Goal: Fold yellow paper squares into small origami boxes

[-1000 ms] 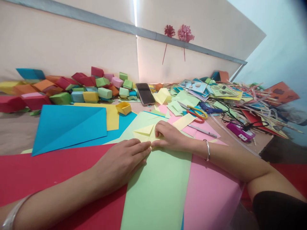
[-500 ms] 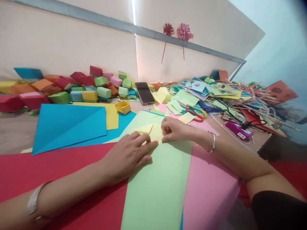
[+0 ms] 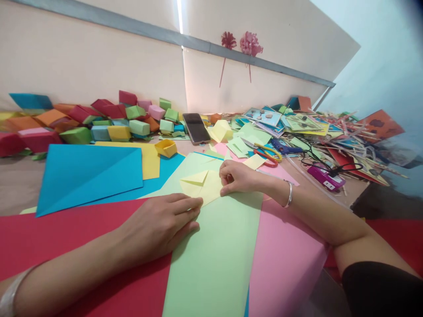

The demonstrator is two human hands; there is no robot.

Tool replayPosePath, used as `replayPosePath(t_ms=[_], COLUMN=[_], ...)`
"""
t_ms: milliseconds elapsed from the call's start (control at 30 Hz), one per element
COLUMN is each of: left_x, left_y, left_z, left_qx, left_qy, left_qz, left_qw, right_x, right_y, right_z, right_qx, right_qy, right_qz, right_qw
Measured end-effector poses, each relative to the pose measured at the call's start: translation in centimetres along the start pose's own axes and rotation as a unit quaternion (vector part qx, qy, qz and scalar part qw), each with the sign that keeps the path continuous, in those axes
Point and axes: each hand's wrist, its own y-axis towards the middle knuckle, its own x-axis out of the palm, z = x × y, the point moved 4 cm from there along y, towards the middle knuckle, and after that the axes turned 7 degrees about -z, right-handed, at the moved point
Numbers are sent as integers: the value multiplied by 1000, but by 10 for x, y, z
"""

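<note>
Table [image 3: 15,176] is holding yr yellow paper [image 3: 211,186]: left flap [image 3: 196,177] showing folded, rest looking flat. L hand [image 3: 161,220] lying open; R hand [image 3: 239,177] resting curled, can't tell if pinching.

Pink flower [image 3: 251,44] against wall rail [image 3: 132,30], phone [image 3: 196,128] lower (dark-faced)

The brown worktop [image 3: 13,174] is partly covered by overlapping coloured sheets [image 3: 211,251]; folded paper boxes [image 3: 119,133] are heaped behind, and a purple power socket [image 3: 325,178] is set at the right.
</note>
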Motion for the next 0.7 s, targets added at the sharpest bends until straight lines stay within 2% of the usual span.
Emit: replayPosePath(t_ms=[133,267,400,500,700], left_x=[0,0,3,5,4], left_y=[1,5,4,3,4], left_z=[1,-2,-5,-9,-17], left_qx=[0,-30,-77,-111,-162], left_qy=[-2,-4,-10,-3,14], left_qz=[30,13,6,-11,-33], left_qw=[1000,999,997,994,986], right_x=[-1,-12,-20,-17,-9], right_y=[0,-3,-6,-9,-16], right_z=[2,10,15,11,-9], right_qx=[-22,-61,-100,-148,-242], right_qy=[-3,14,-93,-148,-188], right_qz=[-1,-13,-17,-28,-31], right_qw=[1000,998,990,978,951])
